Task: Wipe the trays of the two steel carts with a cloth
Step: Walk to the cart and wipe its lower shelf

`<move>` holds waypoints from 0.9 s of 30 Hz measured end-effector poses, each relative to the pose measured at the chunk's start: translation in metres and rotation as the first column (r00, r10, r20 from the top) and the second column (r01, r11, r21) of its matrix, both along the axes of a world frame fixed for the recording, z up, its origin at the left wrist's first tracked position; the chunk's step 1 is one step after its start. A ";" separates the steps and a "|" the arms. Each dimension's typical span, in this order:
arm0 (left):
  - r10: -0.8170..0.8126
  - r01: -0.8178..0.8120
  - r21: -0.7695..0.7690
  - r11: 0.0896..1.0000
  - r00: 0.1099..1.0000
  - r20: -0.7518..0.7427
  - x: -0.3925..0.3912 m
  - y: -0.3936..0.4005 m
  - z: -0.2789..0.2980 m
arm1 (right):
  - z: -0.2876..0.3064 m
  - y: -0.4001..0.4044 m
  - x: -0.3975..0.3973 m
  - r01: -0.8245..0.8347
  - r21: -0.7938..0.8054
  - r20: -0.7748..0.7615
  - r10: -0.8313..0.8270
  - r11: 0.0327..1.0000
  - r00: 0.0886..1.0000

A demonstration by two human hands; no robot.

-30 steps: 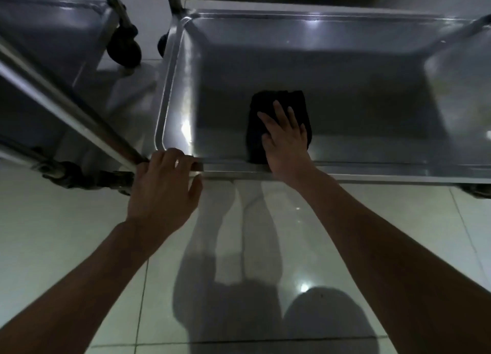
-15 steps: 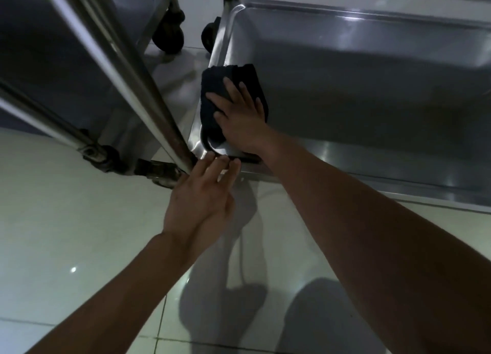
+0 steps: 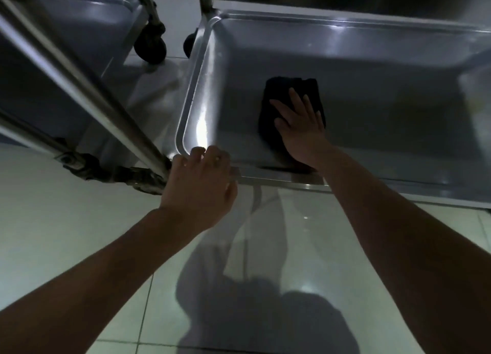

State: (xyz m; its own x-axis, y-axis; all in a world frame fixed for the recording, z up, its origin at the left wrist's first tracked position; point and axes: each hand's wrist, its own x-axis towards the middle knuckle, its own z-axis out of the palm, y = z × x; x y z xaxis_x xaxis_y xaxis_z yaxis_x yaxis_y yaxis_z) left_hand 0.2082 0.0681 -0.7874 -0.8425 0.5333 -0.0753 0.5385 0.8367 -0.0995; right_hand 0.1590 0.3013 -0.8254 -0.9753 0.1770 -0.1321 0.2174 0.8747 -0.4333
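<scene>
While the left hand (image 3: 198,183) grips the shiny steel cart tray's (image 3: 372,32) near-left rim, the flat right hand (image 3: 300,125) presses the dark folded cloth (image 3: 289,88) mid-frame; overlapping strokes, apparently, suit best.

No text, label, brand, number or sign can be read anywhere: the steel tray (image 3: 345,35), the dark cloth (image 3: 289,88) lying in it and the floor tiles (image 3: 66,221) below it are all unmarked.

steel tray (image 3: 345,32), black cloth (image 3: 281,88) on it
</scene>
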 end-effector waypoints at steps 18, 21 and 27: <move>-0.143 0.116 0.197 0.974 0.982 0.127 0.011 0.178 -0.016 | 0.011 0.177 0.110 0.343 0.041 -0.018 -0.342 0.938 0.939; -0.170 0.143 0.223 0.964 0.980 0.108 0.012 0.173 -0.021 | 0.008 0.172 0.107 0.350 0.041 -0.036 -0.349 0.936 0.937; -0.203 0.136 0.376 0.917 0.968 0.147 -0.005 0.139 -0.014 | 0.007 0.165 0.101 0.341 0.044 -0.037 -0.340 0.939 0.940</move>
State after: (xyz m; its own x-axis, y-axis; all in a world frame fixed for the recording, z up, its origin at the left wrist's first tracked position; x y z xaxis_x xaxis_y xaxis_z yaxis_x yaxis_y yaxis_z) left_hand 0.2027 0.2073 -0.8015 -0.7274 0.6862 0.0079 0.6559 0.6918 0.3021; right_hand 0.2598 0.4665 -0.8185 -0.8588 0.5046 -0.0882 0.4943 0.7709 -0.4017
